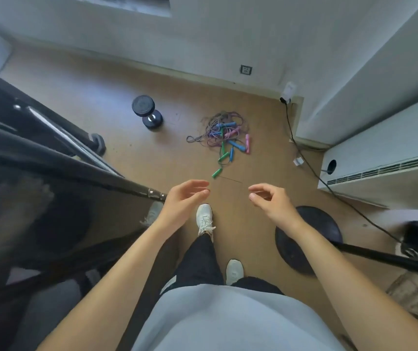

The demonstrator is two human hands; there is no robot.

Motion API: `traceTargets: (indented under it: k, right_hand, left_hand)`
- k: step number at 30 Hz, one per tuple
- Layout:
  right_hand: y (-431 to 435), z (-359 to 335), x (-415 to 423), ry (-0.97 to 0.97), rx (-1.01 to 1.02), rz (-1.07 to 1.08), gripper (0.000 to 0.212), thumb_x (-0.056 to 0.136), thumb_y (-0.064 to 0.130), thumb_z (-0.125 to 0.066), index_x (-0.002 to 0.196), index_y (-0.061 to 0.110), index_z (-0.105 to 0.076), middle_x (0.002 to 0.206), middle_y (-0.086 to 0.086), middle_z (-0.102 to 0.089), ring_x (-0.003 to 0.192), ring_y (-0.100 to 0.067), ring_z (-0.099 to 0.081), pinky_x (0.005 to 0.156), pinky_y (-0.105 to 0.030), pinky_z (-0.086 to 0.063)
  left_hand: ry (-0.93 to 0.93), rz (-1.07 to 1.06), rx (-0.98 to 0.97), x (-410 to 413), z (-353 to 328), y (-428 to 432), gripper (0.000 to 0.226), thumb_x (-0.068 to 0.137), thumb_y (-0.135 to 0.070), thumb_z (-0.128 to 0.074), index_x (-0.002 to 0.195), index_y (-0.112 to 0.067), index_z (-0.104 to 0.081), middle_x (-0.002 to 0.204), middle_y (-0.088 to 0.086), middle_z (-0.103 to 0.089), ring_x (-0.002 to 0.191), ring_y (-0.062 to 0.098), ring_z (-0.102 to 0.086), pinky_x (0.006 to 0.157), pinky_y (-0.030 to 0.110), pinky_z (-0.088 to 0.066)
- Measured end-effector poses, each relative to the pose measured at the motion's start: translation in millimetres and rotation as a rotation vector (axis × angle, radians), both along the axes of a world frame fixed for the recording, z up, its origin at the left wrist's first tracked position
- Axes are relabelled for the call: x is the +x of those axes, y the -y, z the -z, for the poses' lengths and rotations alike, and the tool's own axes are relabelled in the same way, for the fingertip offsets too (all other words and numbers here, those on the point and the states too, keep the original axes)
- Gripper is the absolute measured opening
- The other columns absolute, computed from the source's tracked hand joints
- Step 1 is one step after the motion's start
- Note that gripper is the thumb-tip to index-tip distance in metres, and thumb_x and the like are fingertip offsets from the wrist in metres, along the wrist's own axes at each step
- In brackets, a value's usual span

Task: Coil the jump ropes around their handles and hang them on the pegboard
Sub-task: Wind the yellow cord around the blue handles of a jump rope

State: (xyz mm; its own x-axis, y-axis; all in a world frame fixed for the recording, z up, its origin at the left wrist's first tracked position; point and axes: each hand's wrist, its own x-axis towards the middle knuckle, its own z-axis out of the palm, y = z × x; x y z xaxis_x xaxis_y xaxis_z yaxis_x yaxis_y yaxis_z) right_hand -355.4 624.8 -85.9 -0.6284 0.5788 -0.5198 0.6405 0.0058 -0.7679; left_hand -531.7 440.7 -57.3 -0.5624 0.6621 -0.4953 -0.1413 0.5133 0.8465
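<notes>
While the tangled jump ropes [224, 134] lie on the floor [116, 97] just above frame centre — beside a dumbbell [147, 112] — the left hand [182, 201] and right hand [273, 203] hover below them, fingers loosely curled, grasping nothing.

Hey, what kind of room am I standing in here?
Probably a home gym corner: a dumbbell, a tangled pile of jump ropes and a round weight plate lie on the floor.

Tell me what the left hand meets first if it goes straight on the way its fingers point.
Probably the nearest green handle on the floor, ahead of the left hand. Nothing shows between them, but the hand is above the floor, so depth is unclear.
</notes>
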Motion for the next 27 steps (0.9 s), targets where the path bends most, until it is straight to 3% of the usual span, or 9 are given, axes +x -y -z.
traceTargets:
  k: [3, 6, 12, 18, 22, 27]
  right_hand:
    - [-36, 1, -42, 0.015, 0.005, 0.023, 0.018, 0.092, 0.024, -0.067, 0.109, 0.023, -0.072, 0.102, 0.007, -0.072, 0.098, -0.013, -0.067, 0.094, -0.039, -0.054]
    - [-70, 2, -89, 0.013, 0.014, 0.036, 0.018, 0.091, 0.024, -0.068, 0.109, 0.023, -0.072, 0.100, 0.008, -0.072, 0.097, -0.011, -0.067, 0.093, -0.034, -0.054]
    - [-152, 19, -165, -0.024, 0.010, 0.098, 0.016, 0.091, 0.016, -0.068, 0.105, 0.023, -0.071, 0.096, 0.008, -0.072, 0.092, -0.010, -0.067, 0.087, -0.027, -0.053]
    - [-236, 57, -238, -0.052, -0.026, 0.152, 0.016, 0.088, 0.013, -0.070, 0.100, 0.024, -0.070, 0.092, 0.009, -0.071, 0.086, -0.005, -0.065, 0.081, -0.022, -0.050]
    - [-276, 67, -287, -0.043, -0.057, 0.170, 0.016, 0.089, 0.014, -0.070, 0.102, 0.022, -0.071, 0.091, 0.011, -0.068, 0.083, 0.003, -0.061, 0.075, -0.011, -0.046]
    - [-320, 73, -340, -0.049, -0.061, 0.253, 0.014, 0.088, 0.015, -0.069, 0.102, 0.019, -0.072, 0.094, 0.006, -0.071, 0.084, -0.001, -0.064, 0.077, -0.017, -0.050]
  left_hand:
    - [0.014, 0.022, 0.039, -61, 16, -57, 0.023, 0.090, -0.026, -0.070, 0.112, -0.020, -0.074, 0.104, 0.001, -0.077, 0.099, 0.013, -0.072, 0.091, 0.028, -0.055]
    - [0.062, -0.004, 0.071, -109, 25, -117, 0.017, 0.095, -0.021, -0.066, 0.110, -0.021, -0.073, 0.103, 0.001, -0.077, 0.092, 0.008, -0.071, 0.083, 0.022, -0.053]
    - [0.064, 0.070, -0.021, -175, 48, -220, 0.019, 0.094, -0.021, -0.065, 0.112, -0.019, -0.072, 0.106, 0.001, -0.076, 0.094, 0.012, -0.070, 0.077, 0.020, -0.049]
    - [-0.022, 0.205, -0.135, -250, 63, -284, 0.020, 0.094, -0.026, -0.067, 0.112, -0.021, -0.074, 0.109, -0.004, -0.075, 0.100, 0.013, -0.069, 0.092, 0.033, -0.055]
    - [-0.024, 0.213, -0.154, -299, 62, -320, 0.014, 0.094, -0.022, -0.067, 0.106, -0.025, -0.075, 0.103, -0.006, -0.076, 0.095, 0.009, -0.069, 0.088, 0.028, -0.052]
    - [-0.005, 0.268, -0.158, -367, 57, -378, 0.017, 0.094, -0.020, -0.066, 0.109, -0.022, -0.074, 0.108, -0.002, -0.075, 0.105, 0.016, -0.069, 0.087, 0.025, -0.053]
